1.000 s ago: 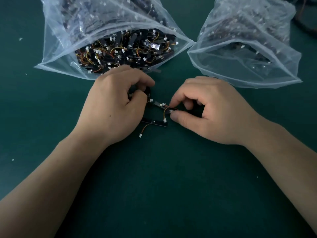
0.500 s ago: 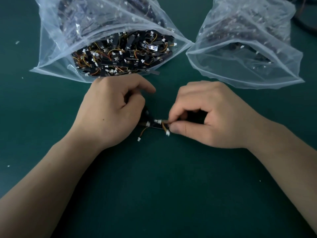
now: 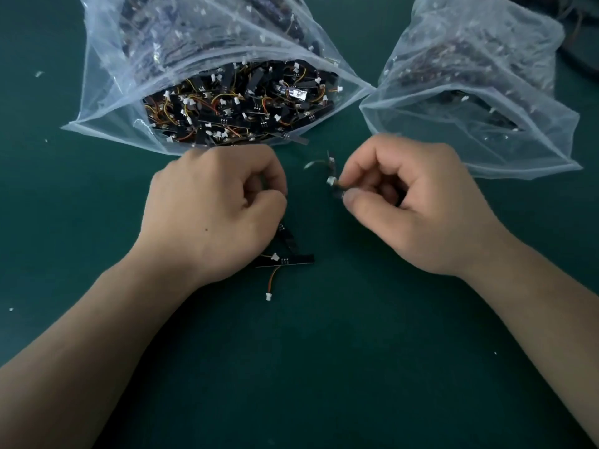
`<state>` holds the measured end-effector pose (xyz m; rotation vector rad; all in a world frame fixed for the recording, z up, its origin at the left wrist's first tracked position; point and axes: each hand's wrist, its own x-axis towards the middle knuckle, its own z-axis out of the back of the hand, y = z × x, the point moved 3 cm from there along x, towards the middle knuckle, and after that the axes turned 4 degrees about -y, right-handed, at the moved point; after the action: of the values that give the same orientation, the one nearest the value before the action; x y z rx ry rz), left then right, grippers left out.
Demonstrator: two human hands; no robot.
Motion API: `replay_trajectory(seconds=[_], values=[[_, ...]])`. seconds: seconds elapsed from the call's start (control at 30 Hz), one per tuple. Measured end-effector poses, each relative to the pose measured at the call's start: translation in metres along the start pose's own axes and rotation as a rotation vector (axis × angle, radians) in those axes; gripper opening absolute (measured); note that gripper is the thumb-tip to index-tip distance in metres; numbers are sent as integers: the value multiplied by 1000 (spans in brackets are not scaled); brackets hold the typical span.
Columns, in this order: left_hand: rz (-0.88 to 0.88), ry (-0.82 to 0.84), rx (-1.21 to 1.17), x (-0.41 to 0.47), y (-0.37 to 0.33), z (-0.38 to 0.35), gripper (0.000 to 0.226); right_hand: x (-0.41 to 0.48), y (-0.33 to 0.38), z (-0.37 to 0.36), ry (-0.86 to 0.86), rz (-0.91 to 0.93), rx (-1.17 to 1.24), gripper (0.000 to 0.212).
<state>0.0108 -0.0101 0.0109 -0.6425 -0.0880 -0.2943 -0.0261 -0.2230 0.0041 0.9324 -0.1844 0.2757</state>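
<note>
Head view: the right hand pinches a small black circuit strip, with thin orange wires and a white plug, between thumb and forefinger. It is held off the matte green mat, likely bound for the sparser clear plastic bag just beside it. The left hand is curled, thumb to forefinger; I cannot tell whether it grips anything. 2 flat rigid strips lie at its edge. The fuller crinkled bag gapes toward both hands for easy reach.
</note>
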Motion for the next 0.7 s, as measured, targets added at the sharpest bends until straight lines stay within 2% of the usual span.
replay_trajectory(seconds=[0.1,0.2,0.27,0.37,0.43,0.63,0.7], values=[[-87,119,-30,-1,-4,0,22,-2,2,0,134,11,25,17],[-96,149,-51,-1,-5,0,19,-3,1,8,-28,35,89,21],[-94,140,-57,-1,-5,-1,20,-1,-2,9,-147,-15,-16,31],[-95,111,-40,0,-4,-2,20,3,-3,-2,-87,-109,-328,51],[-76,72,-51,1,-4,-2,20,4,3,-6,-37,-98,-422,50],[-55,22,-148,2,-3,1,25,2,3,-2,44,-38,-239,33],[-57,58,-142,1,-3,1,26,1,2,-3,-8,-24,-198,33]])
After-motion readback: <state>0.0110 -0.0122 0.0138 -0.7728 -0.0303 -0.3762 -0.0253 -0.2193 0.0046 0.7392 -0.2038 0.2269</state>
